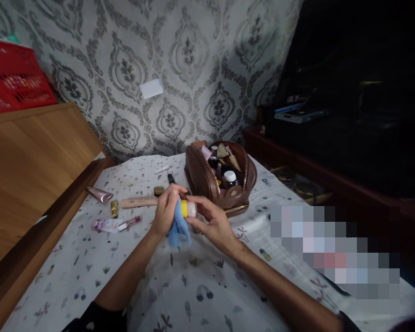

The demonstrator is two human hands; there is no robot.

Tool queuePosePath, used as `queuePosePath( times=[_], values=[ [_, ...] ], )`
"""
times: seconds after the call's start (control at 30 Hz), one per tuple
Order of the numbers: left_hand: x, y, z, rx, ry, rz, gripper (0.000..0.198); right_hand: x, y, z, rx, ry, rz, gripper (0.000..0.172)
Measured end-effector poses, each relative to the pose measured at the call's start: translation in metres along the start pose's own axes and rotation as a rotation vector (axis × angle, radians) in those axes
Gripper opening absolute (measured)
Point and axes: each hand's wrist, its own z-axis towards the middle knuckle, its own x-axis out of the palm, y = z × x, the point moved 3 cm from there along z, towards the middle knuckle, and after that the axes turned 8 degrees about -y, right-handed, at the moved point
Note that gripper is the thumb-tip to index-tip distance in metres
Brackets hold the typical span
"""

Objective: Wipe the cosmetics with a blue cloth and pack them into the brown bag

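Observation:
My left hand (164, 210) is closed round a light blue cloth (178, 229), which it presses against a small container (190, 209) with a yellow band and a pale pinkish end. Opposite it, the fingers of my right hand (217, 223) curl about the pale end of that container. Just beyond my hands stands a brown leather toiletry bag (201, 177), unzipped and full of cosmetics, among them a white-capped bottle (230, 177). Left of my hands lie a beige tube (138, 202), a gold lipstick (114, 209) and a lip gloss (129, 223).
A metallic pink tube (99, 194) and a purple-printed packet (105, 225) lie farther left on the patterned sheet (190, 286). A wooden board (31, 170) borders the left side. On the right are a dark red furniture edge (273, 154) and a blurred-out patch.

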Motion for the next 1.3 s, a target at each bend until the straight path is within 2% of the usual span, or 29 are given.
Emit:
queuePosePath(
  times=[0.13, 0.23, 0.43, 0.63, 0.7, 0.8, 0.97, 1.03, 1.13, 1.3],
  values=[
    [0.003, -0.012, -0.008, 0.364, 0.130, 0.156, 0.036, -0.005, 0.001, 0.002, 0.096, -0.069, 0.121, 0.043],
    [0.006, -0.009, -0.014, 0.476, 0.129, 0.272, 0.028, -0.007, 0.003, 0.002, 0.107, -0.082, 0.094, 0.038],
    [0.009, -0.005, -0.019, 0.393, 0.041, 0.292, 0.017, -0.006, 0.000, -0.002, 0.026, -0.050, -0.016, 0.036],
    [0.013, -0.012, -0.016, 0.098, -0.006, 0.214, 0.029, -0.006, 0.000, -0.001, -0.129, -0.027, -0.107, 0.037],
    [0.013, -0.012, -0.015, 0.057, -0.016, 0.205, 0.031, -0.007, 0.002, 0.000, -0.146, -0.018, -0.131, 0.036],
    [0.013, -0.012, -0.015, 0.113, -0.018, 0.263, 0.028, -0.008, 0.004, 0.000, -0.096, -0.019, -0.130, 0.037],
    [0.007, -0.020, -0.018, 0.455, 0.014, 0.391, 0.018, -0.007, 0.010, -0.002, 0.020, -0.009, -0.111, 0.033],
    [0.004, -0.023, -0.019, 0.542, 0.018, 0.394, 0.016, -0.006, 0.014, -0.002, 0.031, -0.011, -0.081, 0.032],
    [-0.001, -0.026, -0.018, 0.522, -0.024, 0.330, 0.013, -0.006, 0.020, 0.001, 0.077, 0.008, 0.038, 0.033],
    [-0.002, -0.033, -0.009, 0.301, -0.180, 0.141, 0.020, -0.006, 0.022, 0.006, 0.124, 0.108, 0.180, 0.040]
  ],
)
